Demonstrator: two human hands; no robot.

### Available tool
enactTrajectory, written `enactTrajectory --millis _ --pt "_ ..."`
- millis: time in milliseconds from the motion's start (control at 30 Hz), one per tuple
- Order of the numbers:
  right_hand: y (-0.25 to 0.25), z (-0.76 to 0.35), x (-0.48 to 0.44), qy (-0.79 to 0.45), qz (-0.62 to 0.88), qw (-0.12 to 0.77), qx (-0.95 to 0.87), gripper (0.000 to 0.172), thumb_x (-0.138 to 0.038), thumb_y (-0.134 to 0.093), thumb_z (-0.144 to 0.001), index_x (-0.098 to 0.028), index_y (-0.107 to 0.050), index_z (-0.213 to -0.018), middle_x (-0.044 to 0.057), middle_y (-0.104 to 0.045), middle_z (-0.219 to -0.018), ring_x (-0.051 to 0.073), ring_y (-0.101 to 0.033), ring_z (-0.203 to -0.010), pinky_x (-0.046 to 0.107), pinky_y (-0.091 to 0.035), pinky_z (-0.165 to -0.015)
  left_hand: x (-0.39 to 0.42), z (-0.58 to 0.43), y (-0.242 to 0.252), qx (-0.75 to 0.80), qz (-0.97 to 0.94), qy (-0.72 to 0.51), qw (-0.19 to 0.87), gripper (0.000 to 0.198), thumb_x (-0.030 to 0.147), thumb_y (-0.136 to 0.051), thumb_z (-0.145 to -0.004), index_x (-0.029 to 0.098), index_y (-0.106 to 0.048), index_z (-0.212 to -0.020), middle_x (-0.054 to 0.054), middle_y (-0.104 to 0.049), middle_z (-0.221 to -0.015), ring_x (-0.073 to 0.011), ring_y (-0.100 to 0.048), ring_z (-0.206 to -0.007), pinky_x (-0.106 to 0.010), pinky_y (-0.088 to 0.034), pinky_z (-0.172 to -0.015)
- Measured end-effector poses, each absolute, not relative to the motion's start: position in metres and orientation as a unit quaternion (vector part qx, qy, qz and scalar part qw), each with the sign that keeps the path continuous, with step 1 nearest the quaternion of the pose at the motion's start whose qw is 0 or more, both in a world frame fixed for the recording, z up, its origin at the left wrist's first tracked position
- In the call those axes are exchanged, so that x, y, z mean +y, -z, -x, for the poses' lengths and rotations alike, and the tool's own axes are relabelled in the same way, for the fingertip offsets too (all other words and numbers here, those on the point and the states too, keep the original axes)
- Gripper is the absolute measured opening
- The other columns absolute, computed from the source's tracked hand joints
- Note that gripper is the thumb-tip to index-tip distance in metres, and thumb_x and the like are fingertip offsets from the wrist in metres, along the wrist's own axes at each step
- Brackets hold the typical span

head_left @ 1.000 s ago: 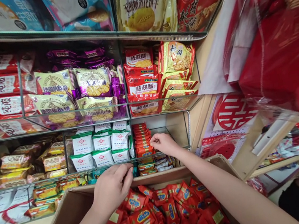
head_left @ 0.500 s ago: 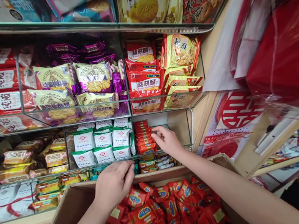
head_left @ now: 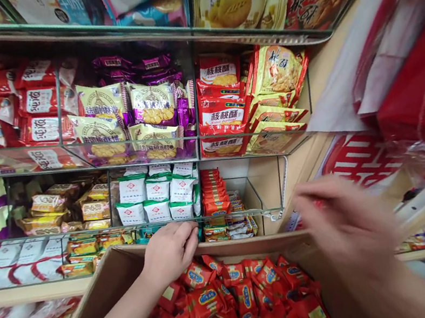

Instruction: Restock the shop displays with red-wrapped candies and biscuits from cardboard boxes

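Note:
My left hand (head_left: 171, 251) is closed over the far rim of an open cardboard box (head_left: 114, 280), its thumb on the near side and its other fingers curled mostly out of sight. Inside the box lies a loose pile of small red snack packets (head_left: 223, 310) with blue-and-gold or pale labels. My right hand (head_left: 350, 217) is up above the box's right side, away from the shelf. Motion blurs it. Its fingers look bent, with a speck of red among them that I cannot identify. Nearest on the shelf is a neat stack of small red-orange packets (head_left: 214, 194).
Glass dividers (head_left: 251, 190) and shelf edges (head_left: 234, 48) partition the snack rack. White-and-green packets (head_left: 156, 191) stand left of the red-orange stack; red walnut shortbread packs (head_left: 223, 113) sit above. Red goods in clear plastic (head_left: 421, 84) hang at the right, beside a wooden post (head_left: 300, 165).
My right hand has drawn back from the red-orange stack, toward me and to the right. My left hand stays at the box rim. The view has shifted, moving the shelves rightward in the picture.

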State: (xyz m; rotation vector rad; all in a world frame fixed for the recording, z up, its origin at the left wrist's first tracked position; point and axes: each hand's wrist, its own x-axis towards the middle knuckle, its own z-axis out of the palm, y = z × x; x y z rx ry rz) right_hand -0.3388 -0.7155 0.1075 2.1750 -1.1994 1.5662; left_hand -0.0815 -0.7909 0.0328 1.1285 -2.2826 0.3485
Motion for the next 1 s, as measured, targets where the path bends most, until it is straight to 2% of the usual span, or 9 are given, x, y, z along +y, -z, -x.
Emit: enactTrajectory --millis 200,300,400,567,700,1000 --pt "-0.073 0.326 -0.809 -0.362 -0.775 -0.056 -0.515 0.011 -0.019 -0.053 -0.075 -0.018 -0.063 -0.077 0.002 -0.062 -0.070 0.012 -0.055 -0.058 0.025 -0.043 -0.057 -0.789 0.081 -0.034 -0.852 -0.416 -0.144 0.284 0.023 0.026 -0.039 -0.084 0.019 -0.061 -0.082 -0.002 -0.065 -0.068 -0.0166 -0.061 -0.065 -0.027 -0.046 -0.061" --pt "-0.056 0.322 -0.841 -0.327 -0.755 -0.162 -0.545 0.008 -0.022 -0.058 -0.069 -0.017 -0.063 -0.073 0.001 -0.063 -0.066 0.012 -0.055 -0.058 0.024 -0.043 -0.057 -0.791 0.081 -0.034 -0.854 -0.407 -0.149 0.287 0.022 0.025 -0.040 -0.084 0.019 -0.061 -0.083 -0.002 -0.065 -0.069 -0.0161 -0.061 -0.065 -0.027 -0.046 -0.061" --pt "-0.046 0.318 -0.852 -0.327 -0.727 -0.238 -0.554 0.018 -0.030 -0.064 -0.063 -0.016 -0.063 -0.075 0.000 -0.062 -0.065 0.011 -0.054 -0.057 0.023 -0.042 -0.054 -0.792 0.080 -0.033 -0.857 -0.398 -0.150 0.290 0.020 0.025 -0.041 -0.084 0.019 -0.060 -0.085 -0.002 -0.066 -0.070 -0.0157 -0.061 -0.065 -0.027 -0.046 -0.062" --pt "-0.039 0.317 -0.851 -0.348 -0.711 -0.228 -0.567 0.022 -0.030 -0.065 -0.062 -0.016 -0.061 -0.078 -0.001 -0.059 -0.065 0.010 -0.051 -0.054 0.022 -0.041 -0.052 -0.792 0.080 -0.032 -0.861 -0.393 -0.144 0.289 0.019 0.024 -0.042 -0.084 0.019 -0.060 -0.086 -0.001 -0.065 -0.068 -0.0157 -0.060 -0.065 -0.027 -0.045 -0.061" --pt "-0.040 0.317 -0.850 -0.334 -0.701 -0.260 -0.575 0.023 -0.028 -0.065 -0.062 -0.015 -0.060 -0.079 0.001 -0.061 -0.069 0.010 -0.053 -0.056 0.022 -0.043 -0.054 -0.791 0.081 -0.033 -0.862 -0.396 -0.135 0.287 0.018 0.023 -0.042 -0.084 0.019 -0.059 -0.085 0.000 -0.065 -0.067 -0.0155 -0.059 -0.064 -0.027 -0.044 -0.060" --pt "-0.040 0.316 -0.849 -0.323 -0.708 -0.226 -0.586 0.012 -0.028 -0.060 -0.066 -0.017 -0.063 -0.071 0.002 -0.064 -0.065 0.013 -0.055 -0.057 0.024 -0.043 -0.056 -0.790 0.081 -0.033 -0.862 -0.402 -0.125 0.283 0.020 0.024 -0.040 -0.085 0.020 -0.060 -0.085 -0.001 -0.065 -0.068 -0.0149 -0.060 -0.064 -0.027 -0.045 -0.061"
